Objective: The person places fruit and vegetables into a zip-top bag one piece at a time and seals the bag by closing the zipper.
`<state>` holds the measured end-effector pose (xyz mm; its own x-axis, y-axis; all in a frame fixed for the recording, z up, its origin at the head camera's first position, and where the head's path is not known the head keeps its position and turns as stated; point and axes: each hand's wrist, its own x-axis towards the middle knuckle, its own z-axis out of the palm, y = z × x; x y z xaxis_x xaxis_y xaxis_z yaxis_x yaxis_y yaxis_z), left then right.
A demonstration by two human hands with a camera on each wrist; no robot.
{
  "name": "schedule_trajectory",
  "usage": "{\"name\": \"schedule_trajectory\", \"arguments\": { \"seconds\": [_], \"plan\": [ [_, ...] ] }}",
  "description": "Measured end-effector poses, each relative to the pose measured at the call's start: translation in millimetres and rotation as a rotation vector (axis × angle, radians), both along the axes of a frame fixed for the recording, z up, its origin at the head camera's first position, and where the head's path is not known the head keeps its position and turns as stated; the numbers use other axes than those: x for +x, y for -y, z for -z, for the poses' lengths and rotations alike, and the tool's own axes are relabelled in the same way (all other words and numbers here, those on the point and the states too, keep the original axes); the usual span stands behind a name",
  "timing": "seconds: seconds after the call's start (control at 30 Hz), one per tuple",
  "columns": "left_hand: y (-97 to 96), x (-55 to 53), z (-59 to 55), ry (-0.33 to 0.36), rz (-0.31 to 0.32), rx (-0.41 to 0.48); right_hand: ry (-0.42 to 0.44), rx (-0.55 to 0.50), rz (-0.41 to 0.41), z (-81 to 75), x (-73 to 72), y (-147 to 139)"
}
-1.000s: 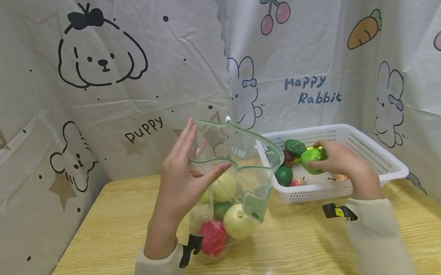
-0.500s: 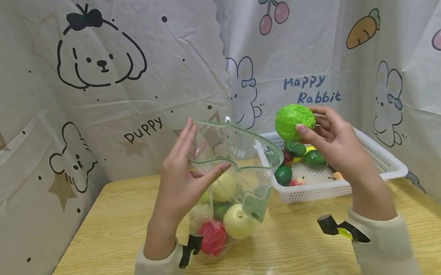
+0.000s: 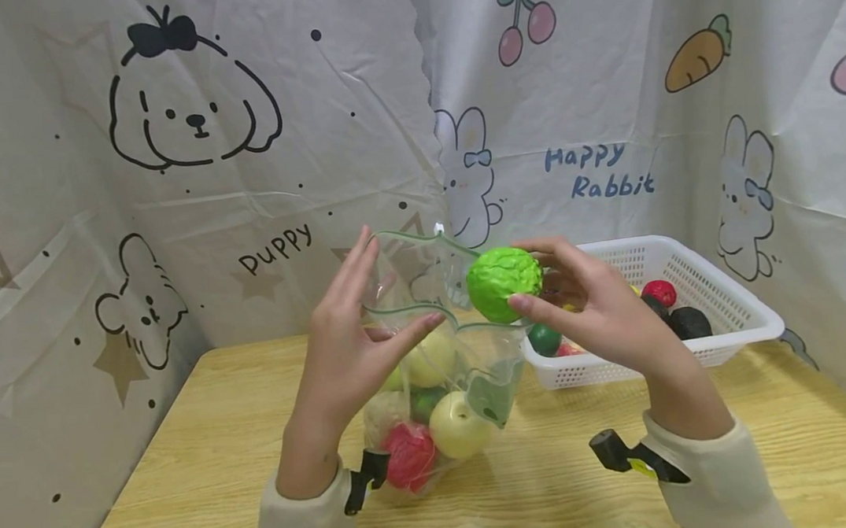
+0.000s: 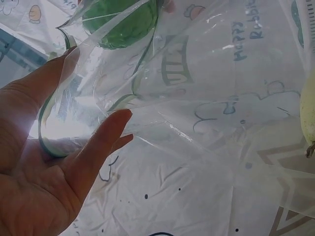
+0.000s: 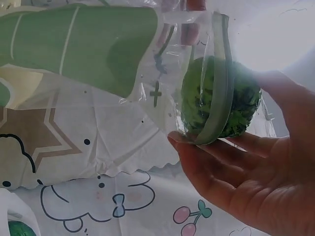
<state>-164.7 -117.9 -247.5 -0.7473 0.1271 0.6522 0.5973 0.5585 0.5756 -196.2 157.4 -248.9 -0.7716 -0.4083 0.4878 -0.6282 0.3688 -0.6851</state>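
My left hand (image 3: 344, 330) holds the left side of a clear zip bag (image 3: 498, 363) at its green-edged mouth, thumb in front and fingers behind. The bag stands upright, mouth wide open. Inside are a crinkled red ball (image 3: 408, 456), a pale yellow round fruit (image 3: 460, 425) and several other pieces. A bright green toy cabbage (image 3: 503, 284) is gripped by my right hand (image 3: 595, 304) between thumb and fingers, at the right of the bag's mouth. In the right wrist view the bag's green rim (image 5: 221, 93) crosses in front of the cabbage (image 5: 241, 101).
A white perforated basket (image 3: 740, 321) stands on the wooden table (image 3: 225, 430) at the right. It holds several toy fruits and vegetables, among them a dark round one (image 3: 689, 323) and a red one (image 3: 660, 293). A printed curtain (image 3: 358, 78) hangs behind.
My right hand has lifted the green cabbage out of the basket and carried it left, then down to the bag's mouth. The left hand and the bag have stayed in place.
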Motion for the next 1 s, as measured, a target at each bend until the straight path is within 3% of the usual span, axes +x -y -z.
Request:
{"name": "schedule_trajectory", "arguments": {
  "seconds": [0.17, 0.63, 1.0],
  "plan": [
    [-0.6, 0.5, -0.6, -0.005, 0.003, -0.003, -0.003, -0.014, 0.041, -2.4, 4.3, 1.5],
    [0.0, 1.1, 0.2, -0.027, -0.005, -0.017, -0.101, -0.026, 0.007, -1.2, 7.5, 4.1],
    [1.3, 1.0, -0.2, -0.024, -0.011, -0.021, -0.156, -0.013, 0.053, -1.0, 7.2, 5.9]
  ]
}}
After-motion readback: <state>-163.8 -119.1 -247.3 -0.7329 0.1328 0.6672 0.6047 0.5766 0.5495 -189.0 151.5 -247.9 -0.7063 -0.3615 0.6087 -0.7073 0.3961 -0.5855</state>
